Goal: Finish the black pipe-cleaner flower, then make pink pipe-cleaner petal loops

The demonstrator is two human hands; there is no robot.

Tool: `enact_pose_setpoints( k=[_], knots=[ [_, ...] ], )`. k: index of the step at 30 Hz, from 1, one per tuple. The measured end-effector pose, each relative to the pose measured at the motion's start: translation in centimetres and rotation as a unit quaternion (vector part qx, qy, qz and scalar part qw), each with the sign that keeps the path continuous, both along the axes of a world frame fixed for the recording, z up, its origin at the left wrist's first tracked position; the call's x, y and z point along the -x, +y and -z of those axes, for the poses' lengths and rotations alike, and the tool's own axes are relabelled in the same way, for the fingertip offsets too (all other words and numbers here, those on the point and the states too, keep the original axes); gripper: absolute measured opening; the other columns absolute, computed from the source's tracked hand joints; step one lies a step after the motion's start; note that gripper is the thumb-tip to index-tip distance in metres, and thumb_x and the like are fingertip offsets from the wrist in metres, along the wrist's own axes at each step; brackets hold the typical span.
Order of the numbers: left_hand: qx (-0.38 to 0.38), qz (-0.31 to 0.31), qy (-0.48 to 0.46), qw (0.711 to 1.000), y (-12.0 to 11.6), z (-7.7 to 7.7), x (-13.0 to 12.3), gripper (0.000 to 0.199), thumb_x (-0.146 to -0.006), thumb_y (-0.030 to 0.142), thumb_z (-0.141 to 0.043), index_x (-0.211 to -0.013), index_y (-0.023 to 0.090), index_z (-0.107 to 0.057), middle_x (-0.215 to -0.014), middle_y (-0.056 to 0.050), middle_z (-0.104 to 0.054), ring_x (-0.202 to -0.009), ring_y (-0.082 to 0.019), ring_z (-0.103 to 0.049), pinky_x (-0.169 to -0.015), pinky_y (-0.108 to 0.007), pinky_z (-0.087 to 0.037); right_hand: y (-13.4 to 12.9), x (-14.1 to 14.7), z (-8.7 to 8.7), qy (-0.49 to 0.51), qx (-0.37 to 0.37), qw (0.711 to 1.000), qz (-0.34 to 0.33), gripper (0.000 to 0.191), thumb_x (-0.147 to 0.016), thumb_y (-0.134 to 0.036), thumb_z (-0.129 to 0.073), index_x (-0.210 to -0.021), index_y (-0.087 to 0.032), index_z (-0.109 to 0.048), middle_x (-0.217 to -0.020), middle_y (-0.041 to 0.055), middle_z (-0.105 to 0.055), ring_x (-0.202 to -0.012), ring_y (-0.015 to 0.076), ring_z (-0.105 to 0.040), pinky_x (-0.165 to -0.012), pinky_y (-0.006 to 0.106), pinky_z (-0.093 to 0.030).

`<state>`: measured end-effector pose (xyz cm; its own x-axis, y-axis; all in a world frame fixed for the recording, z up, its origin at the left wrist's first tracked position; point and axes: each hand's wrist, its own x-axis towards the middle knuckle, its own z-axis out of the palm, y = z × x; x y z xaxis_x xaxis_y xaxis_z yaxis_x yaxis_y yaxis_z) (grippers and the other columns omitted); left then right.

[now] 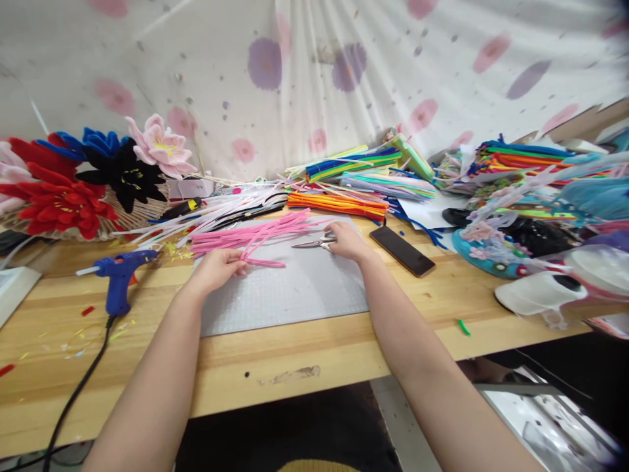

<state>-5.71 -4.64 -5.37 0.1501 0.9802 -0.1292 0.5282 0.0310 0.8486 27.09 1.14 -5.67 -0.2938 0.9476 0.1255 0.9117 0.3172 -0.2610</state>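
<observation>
Pink pipe cleaners (268, 263) are pinched between the thumb and fingers of the left hand (219, 269), their free ends sticking out to the right over a grey mat (289, 292). The right hand (346, 241) has its fingers bent over the handles of a pointed metal tool (309, 244), whose tips face left; whether it grips the handles firmly or only touches them, I cannot tell. Just beyond the left hand, a loose pink pile (221, 241) lies across the far part of the mat.

Near the right forearm, a black phone (403, 251) lies flat on the wooden table (236, 367). Behind the mat are an orange bundle (339, 204) and more bundles in blue, green and pastel colours. Left of the mat, a blue glue gun (118, 282) stands with its nozzle pointing left, and behind it are fuzzy flowers (63, 196) in red, black, blue and pink. Farther right, a white container (535, 292) lies on its side near craft supplies. Behind everything hangs a spotted white curtain (314, 72).
</observation>
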Motion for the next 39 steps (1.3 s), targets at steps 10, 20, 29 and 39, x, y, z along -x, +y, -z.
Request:
enact_pose_setpoints(
  k=[10, 20, 29, 39],
  knots=[
    [-0.129, -0.110, 0.165, 0.972, 0.1, 0.0, 0.8, 0.031, -0.079, 0.036, -0.051, -0.100, 0.021, -0.068, -0.082, -0.003, -0.072, -0.083, -0.019, -0.064, -0.073, -0.028, -0.043, -0.4, -0.2, -1.0, -0.072, 0.051, 0.995, 0.036, 0.032, -0.072, -0.018, -0.056, -0.103, -0.015, -0.065, -0.104, 0.0151, -0.061, -0.098, 0.0259, -0.052, -0.083, 0.033, -0.038],
    [-0.136, -0.140, 0.194, 0.961, 0.2, 0.3, 0.4, 0.033, -0.080, 0.038, -0.050, -0.103, 0.023, -0.067, -0.080, -0.002, -0.072, -0.083, -0.020, -0.065, -0.070, -0.026, -0.042, -1.0, 0.4, -2.1, 0.370, 0.233, 0.898, -0.059, 0.020, -0.059, -0.019, -0.068, -0.078, -0.018, -0.061, -0.078, 0.0016, -0.062, -0.069, 0.0143, -0.054, -0.062, 0.025, -0.040],
    [-0.122, -0.153, 0.184, 0.963, 0.0, -0.1, 0.3, 0.031, -0.079, 0.035, -0.051, -0.102, 0.022, -0.068, -0.076, -0.003, -0.072, -0.081, -0.020, -0.065, -0.072, -0.027, -0.043, -2.5, 7.7, -0.5, 0.629, 0.485, 0.587, -0.156, 0.057, -0.072, -0.071, -0.048, -0.081, -0.015, -0.057, -0.072, 0.0035, -0.058, -0.069, 0.0152, -0.056, -0.067, 0.028, -0.045],
    [-0.132, -0.134, 0.288, 0.939, -1.1, -1.7, -2.2, 0.029, -0.081, 0.034, -0.047, -0.098, 0.025, -0.068, -0.081, -0.003, -0.072, -0.082, -0.022, -0.063, -0.065, -0.028, -0.039, -3.2, 8.5, -0.2, 0.586, 0.613, 0.505, -0.159, 0.077, -0.073, -0.080, -0.030, -0.090, -0.011, -0.060, -0.078, 0.0107, -0.063, -0.081, 0.0205, -0.060, -0.080, 0.035, -0.045]
  ],
)
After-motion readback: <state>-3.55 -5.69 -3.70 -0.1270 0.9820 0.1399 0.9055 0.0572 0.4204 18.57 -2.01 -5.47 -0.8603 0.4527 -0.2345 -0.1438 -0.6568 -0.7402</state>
